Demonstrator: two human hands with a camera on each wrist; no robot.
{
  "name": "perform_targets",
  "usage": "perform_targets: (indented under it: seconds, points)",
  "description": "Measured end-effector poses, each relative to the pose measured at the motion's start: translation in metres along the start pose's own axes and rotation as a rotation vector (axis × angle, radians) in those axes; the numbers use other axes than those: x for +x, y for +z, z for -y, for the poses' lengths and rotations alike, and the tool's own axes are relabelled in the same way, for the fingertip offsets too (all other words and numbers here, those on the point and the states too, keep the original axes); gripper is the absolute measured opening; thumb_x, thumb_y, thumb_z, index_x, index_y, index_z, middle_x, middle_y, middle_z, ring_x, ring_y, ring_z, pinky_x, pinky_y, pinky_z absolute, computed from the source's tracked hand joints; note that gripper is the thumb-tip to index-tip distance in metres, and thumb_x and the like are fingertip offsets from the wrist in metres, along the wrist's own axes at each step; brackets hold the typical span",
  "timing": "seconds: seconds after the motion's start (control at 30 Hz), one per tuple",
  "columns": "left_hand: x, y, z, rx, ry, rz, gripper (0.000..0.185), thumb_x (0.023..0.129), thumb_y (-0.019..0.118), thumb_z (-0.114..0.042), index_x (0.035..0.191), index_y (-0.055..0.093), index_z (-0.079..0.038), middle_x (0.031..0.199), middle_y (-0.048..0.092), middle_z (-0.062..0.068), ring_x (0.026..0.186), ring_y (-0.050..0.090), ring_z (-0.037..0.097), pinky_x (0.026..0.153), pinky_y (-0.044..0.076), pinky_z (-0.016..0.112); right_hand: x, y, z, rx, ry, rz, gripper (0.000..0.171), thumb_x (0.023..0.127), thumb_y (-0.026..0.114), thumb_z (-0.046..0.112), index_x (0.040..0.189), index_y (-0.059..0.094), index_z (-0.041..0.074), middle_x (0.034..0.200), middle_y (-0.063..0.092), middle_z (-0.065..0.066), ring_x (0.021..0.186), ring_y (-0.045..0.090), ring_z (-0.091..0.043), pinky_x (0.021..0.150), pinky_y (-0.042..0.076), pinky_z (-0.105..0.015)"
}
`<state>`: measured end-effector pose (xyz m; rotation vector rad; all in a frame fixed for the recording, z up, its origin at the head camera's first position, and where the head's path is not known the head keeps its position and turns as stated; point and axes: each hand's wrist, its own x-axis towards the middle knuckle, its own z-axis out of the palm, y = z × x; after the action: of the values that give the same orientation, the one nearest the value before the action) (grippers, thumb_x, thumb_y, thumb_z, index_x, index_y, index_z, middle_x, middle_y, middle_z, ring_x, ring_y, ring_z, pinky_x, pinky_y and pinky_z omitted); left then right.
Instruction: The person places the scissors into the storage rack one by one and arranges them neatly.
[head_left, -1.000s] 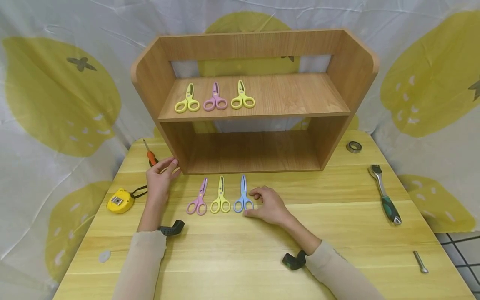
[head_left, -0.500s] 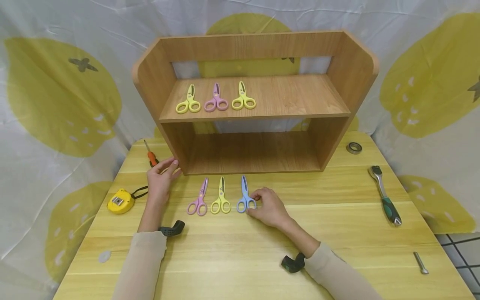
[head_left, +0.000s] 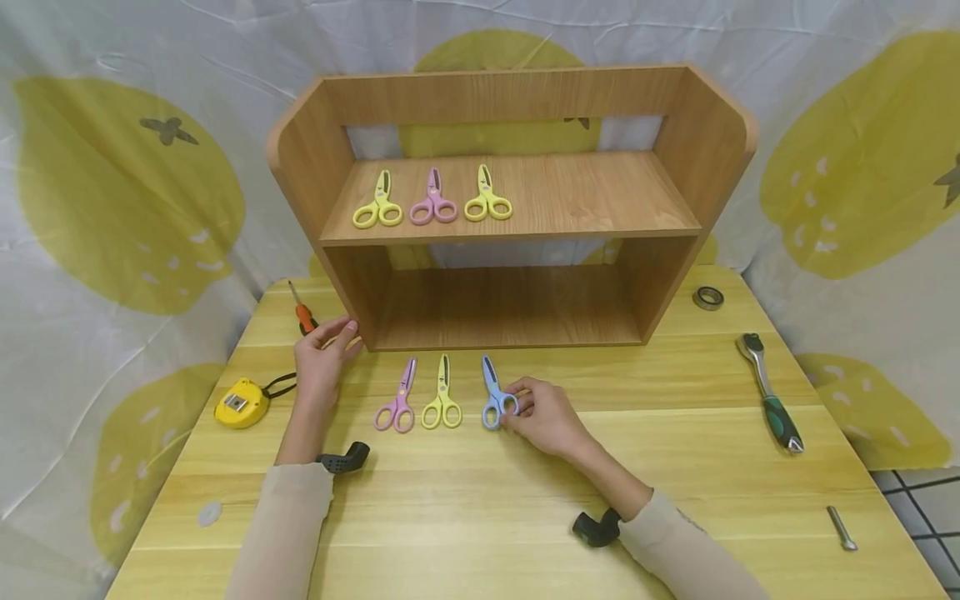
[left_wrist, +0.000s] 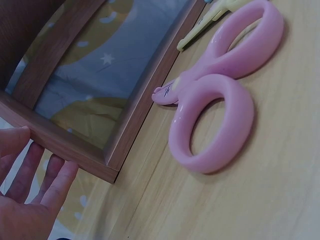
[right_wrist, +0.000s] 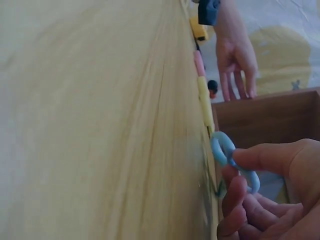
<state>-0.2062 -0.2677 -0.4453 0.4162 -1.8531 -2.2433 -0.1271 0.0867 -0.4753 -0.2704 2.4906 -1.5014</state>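
Note:
Blue scissors (head_left: 491,382) are pinched at the handle loops by my right hand (head_left: 552,418). In the right wrist view, thumb and fingers meet around the light-blue loops (right_wrist: 217,151), and the blades are mostly hidden. My left hand (head_left: 318,364) rests its fingertips on the lower left side panel of the wooden shelf (head_left: 510,233), fingers fairly straight. Just right of that hand, pink scissors (head_left: 399,405) and yellow scissors (head_left: 442,400) lie on the table. On the upper board sit yellow scissors (head_left: 378,210), pink scissors (head_left: 432,205) and another yellow pair (head_left: 487,202).
A screwdriver (head_left: 303,315) and a yellow tape measure (head_left: 242,403) lie to the left, with a grey disc (head_left: 210,513) nearer. At the right are a bearing ring (head_left: 708,297), a ratchet wrench (head_left: 768,392) and a bolt (head_left: 842,528).
My right hand has taken hold of the blue scissors and shifted them slightly right, away from the yellow pair; they now tilt a little. My left hand stays at the shelf.

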Motion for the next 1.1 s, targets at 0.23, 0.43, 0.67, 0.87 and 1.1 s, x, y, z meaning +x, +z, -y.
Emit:
perform_targets:
  seconds: [0.23, 0.43, 0.67, 0.87, 1.1]
  points:
    - [0.0, -0.001, 0.0, -0.007, -0.011, -0.006, 0.02, 0.093, 0.075, -0.002, 0.113, 0.075, 0.001, 0.109, 0.065, 0.005, 0.097, 0.074, 0.018, 0.103, 0.056, 0.047, -0.007, -0.012, 0.006, 0.032, 0.003, -0.019, 0.038, 0.087, 0.081, 0.007, 0.123, 0.069, 0.006, 0.083, 0.073, -0.001, 0.073, 0.067, -0.014, 0.059, 0.059, -0.022]
    - [0.0, -0.003, 0.001, 0.011, -0.011, -0.01, 0.027, 0.093, 0.075, -0.003, 0.119, 0.073, 0.003, 0.11, 0.065, 0.004, 0.096, 0.074, 0.015, 0.1, 0.059, 0.042, -0.016, -0.026, 0.016, 0.027, -0.02, -0.04, 0.039, 0.087, 0.082, 0.012, 0.125, 0.069, 0.01, 0.083, 0.074, -0.001, 0.075, 0.065, -0.016, 0.063, 0.057, -0.024]
    - [0.0, -0.003, 0.0, 0.006, -0.019, -0.016, 0.028, 0.093, 0.074, -0.001, 0.121, 0.072, 0.004, 0.112, 0.064, 0.006, 0.097, 0.073, 0.016, 0.099, 0.059, 0.042, -0.028, -0.047, 0.034, 0.008, -0.105, -0.087, 0.039, 0.087, 0.083, 0.014, 0.123, 0.07, 0.013, 0.079, 0.074, 0.003, 0.069, 0.061, -0.017, 0.059, 0.053, -0.021]
    - [-0.001, -0.001, -0.004, 0.0, -0.016, -0.003, 0.029, 0.094, 0.073, 0.0, 0.122, 0.07, 0.006, 0.113, 0.063, 0.008, 0.098, 0.072, 0.018, 0.104, 0.056, 0.046, -0.039, -0.067, 0.053, 0.036, -0.163, -0.127, 0.038, 0.088, 0.083, 0.017, 0.123, 0.069, 0.015, 0.082, 0.074, 0.003, 0.066, 0.054, -0.015, 0.053, 0.043, -0.018]
    - [0.002, -0.001, 0.003, 0.006, -0.009, -0.005, 0.028, 0.093, 0.074, -0.001, 0.121, 0.071, 0.004, 0.11, 0.066, 0.005, 0.101, 0.072, 0.02, 0.104, 0.056, 0.046, -0.047, -0.095, 0.077, 0.081, -0.279, -0.202, 0.036, 0.088, 0.083, 0.012, 0.121, 0.07, 0.01, 0.085, 0.076, -0.003, 0.069, 0.056, -0.012, 0.055, 0.047, -0.016]
